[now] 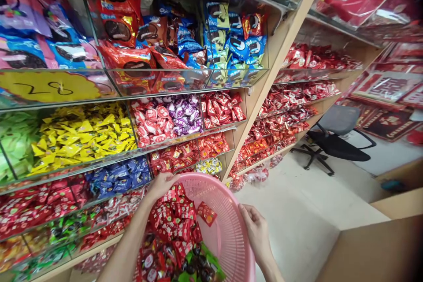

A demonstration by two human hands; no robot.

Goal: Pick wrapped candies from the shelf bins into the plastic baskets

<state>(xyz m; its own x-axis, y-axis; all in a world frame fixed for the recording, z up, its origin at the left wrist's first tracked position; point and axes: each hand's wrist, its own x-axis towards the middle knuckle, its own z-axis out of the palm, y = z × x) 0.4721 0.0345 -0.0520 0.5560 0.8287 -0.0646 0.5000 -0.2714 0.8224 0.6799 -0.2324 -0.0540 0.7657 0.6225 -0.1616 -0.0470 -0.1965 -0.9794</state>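
At the left, the left hand point(162, 186) pinches the rim of the round, pink, perforated plastic basket point(230, 225), held beside the wooden shelving point(243, 143). Support the opposite rim with the right hand point(257, 229), its grip pressed against the edge; share the load evenly and hold the basket level, so the red glossy-wrapped packets point(173, 216) remain inside.

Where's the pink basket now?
Head view, bottom centre: the pink basket is between the left hand and right hand at its rim, before the candy shelves.
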